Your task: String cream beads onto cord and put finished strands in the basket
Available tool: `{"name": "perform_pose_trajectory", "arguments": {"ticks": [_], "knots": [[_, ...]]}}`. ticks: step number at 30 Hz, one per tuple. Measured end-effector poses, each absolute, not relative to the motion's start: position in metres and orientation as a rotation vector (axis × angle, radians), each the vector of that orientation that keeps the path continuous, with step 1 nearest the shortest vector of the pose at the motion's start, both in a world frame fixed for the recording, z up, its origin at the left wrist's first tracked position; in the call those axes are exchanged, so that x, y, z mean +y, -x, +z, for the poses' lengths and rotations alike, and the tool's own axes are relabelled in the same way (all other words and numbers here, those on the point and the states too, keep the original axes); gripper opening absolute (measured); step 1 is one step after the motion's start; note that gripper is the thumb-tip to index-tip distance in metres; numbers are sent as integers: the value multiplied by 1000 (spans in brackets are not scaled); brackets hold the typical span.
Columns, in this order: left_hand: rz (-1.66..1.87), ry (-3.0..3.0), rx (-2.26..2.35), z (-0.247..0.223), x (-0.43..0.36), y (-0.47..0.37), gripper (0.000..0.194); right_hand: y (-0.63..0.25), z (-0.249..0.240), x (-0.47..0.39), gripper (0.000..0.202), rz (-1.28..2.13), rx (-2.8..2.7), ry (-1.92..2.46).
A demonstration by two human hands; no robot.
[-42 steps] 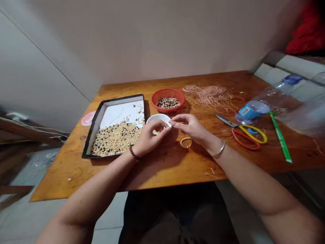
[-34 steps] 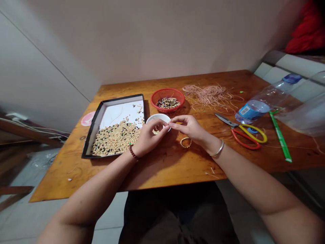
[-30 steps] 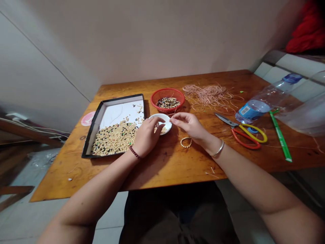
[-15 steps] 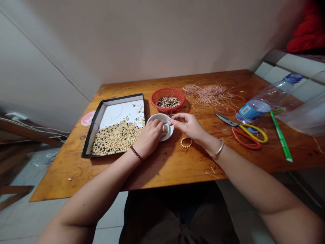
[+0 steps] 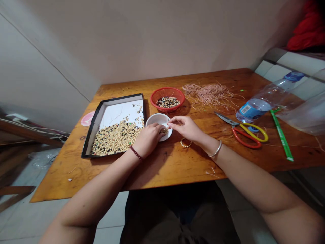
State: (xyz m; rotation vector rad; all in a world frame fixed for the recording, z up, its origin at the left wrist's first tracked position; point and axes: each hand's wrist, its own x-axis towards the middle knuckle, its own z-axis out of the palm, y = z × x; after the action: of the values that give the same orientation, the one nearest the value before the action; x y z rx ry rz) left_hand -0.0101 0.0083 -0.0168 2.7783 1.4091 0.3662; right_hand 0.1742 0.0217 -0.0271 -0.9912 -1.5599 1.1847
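**Left hand (image 5: 150,136) down in the bowl (image 5: 156,118), right hand (image 5: 186,128) pinching at its rim**

Nearest, this side of the bowl and to its right, string scraps (image 5: 212,175) lay on the surface (image 5: 165,169). Just off the bowl's near right side lay a bead ring (image 5: 186,146), partly covered by the right hand.

The left hand came over the bowl's near left rim, fingers curled down at the loose beads (image 5: 165,131); whether it gripped one could not be told. The right hand, at the bowl's right rim, had thumb and forefinger closed on a thin dark strand (image 5: 168,120), which stood nearly upright.

The loose beads lay in the bowl's near right part, left of the right hand and at the left fingertips, so the left hand was nearer. They looked small, round and pale, partly hidden by fingers.

Left of the bowl was a bead-filled tray (image 5: 95,124); beyond it, a red basket (image 5: 167,109); farther right, tangled pink string (image 5: 207,94).
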Motion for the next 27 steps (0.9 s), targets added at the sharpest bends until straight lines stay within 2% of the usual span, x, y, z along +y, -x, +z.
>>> {"name": "perform_pose_trajectory", "arguments": {"ticks": [18, 27], "knots": [[345, -2794, 1374, -16, 9, 9, 25, -174, -27, 21, 12, 1209, -1559, 1025], [625, -2567, 1460, -18, 14, 11, 13, -184, -19, 22, 10, 966, -1573, 1166]]}}
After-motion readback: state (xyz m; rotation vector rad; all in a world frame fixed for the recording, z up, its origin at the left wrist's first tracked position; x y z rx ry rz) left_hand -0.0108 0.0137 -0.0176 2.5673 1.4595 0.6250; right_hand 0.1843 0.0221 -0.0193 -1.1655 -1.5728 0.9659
